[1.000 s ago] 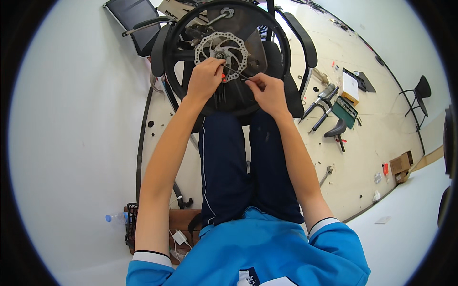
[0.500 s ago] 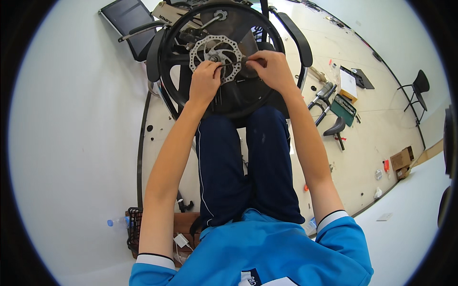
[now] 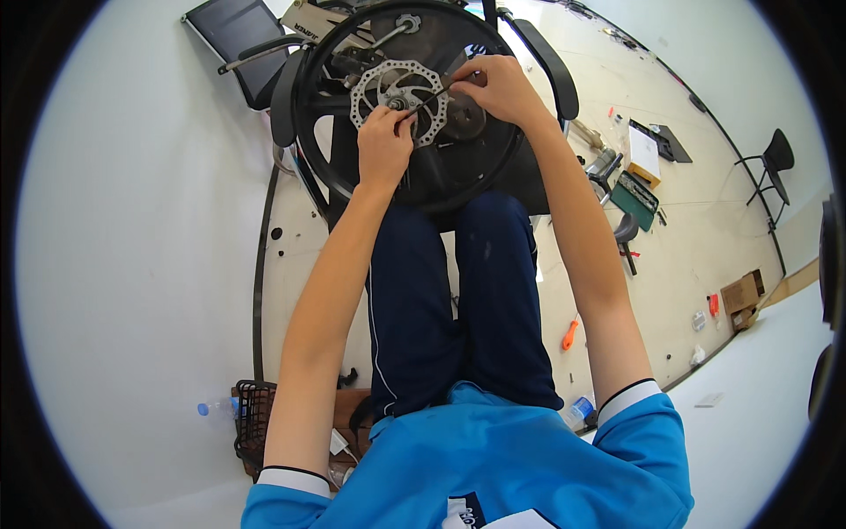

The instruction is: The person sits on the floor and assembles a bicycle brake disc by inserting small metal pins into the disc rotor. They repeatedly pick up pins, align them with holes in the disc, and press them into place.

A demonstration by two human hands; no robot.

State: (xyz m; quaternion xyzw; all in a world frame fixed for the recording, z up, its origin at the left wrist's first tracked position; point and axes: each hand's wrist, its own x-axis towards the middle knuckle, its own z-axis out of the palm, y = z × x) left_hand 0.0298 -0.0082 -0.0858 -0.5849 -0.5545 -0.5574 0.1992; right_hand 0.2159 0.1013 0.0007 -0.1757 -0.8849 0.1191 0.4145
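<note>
A black spoked wheel [image 3: 306, 145] lies across a black chair in front of my knees. A silver disc brake rotor [image 3: 399, 65] with a holed edge is fixed at its hub. My left hand [image 3: 385, 148] is closed over the near part of the rotor, its fingertips pinching the lower end of a thin dark rod [image 3: 430, 99]. My right hand [image 3: 500, 88] pinches the upper end, just right of the rotor. The rod slants across the rotor; its exact kind and its tip at my left fingers are hard to make out.
Black armrests [image 3: 548, 69] flank the wheel. Left of it leans a dark screen-like panel [image 3: 238, 44]. On the floor at right lie a green tool case [image 3: 634, 201], a saddle [image 3: 626, 229] and an orange-handled screwdriver [image 3: 570, 335]. A black basket [image 3: 256, 419] stands at lower left.
My right hand has moved farther away, so the rod now slants more steeply. My left hand has shifted slightly farther away too. The orange screwdriver has come into fuller view.
</note>
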